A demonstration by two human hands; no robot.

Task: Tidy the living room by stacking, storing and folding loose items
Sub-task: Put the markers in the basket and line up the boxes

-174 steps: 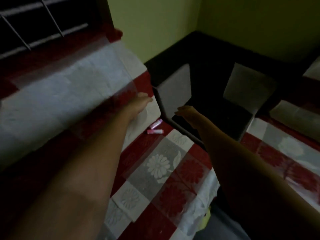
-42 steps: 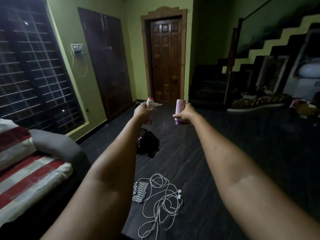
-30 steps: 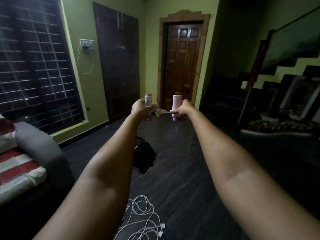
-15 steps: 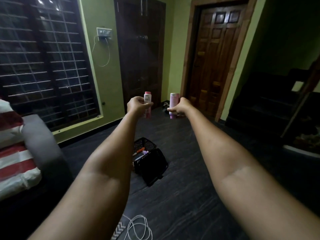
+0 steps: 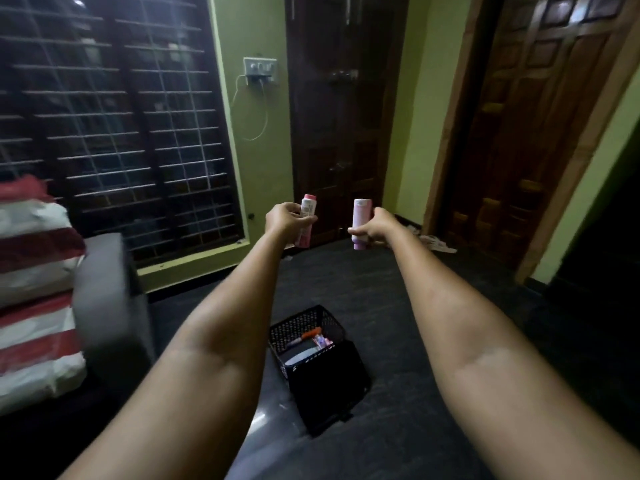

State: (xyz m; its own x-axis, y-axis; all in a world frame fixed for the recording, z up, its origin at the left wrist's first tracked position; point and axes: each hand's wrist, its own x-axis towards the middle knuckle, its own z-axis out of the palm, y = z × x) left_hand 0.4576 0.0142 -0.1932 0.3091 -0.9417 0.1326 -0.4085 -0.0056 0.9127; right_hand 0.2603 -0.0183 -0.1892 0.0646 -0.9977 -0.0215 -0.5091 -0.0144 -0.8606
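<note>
The left grip (image 5: 284, 220) clamps a pink-capped bottle (image 5: 306, 220), the right grip (image 5: 375, 226) a seemingly lilac tube (image 5: 359, 221), above the floor's black basket (image 5: 311, 344).

Two small bottles are in view: one white bottle with a pink cap (image 5: 307, 211) and one lilac bottle (image 5: 360, 220). One black mesh basket (image 5: 308, 327) sits on the floor, holding perhaps three or four items, too dim to count. Two doors.

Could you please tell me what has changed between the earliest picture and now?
Both small pink bottles that lay on the checked sofa cover were picked up: the left hand now grips the white-and-pink bottle, the right hand the lilac-pink bottle. The person turned and walked towards the black basket. In the last second both grips stayed unchanged.
</note>
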